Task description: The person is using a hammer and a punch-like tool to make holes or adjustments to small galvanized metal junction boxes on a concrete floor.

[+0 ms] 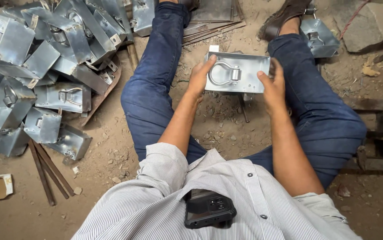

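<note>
Between the knees, above the dirt floor [227,133], the left hand [199,78] and right hand [273,86] grasp the metal plate [244,66] by its short edges, where sharp cut rims could nick fingers or a loose grip drop it.

shirt [227,195]: grey-striped, buttoned; jeans [156,89]: dark blue; shoes [284,18]: brown
</note>
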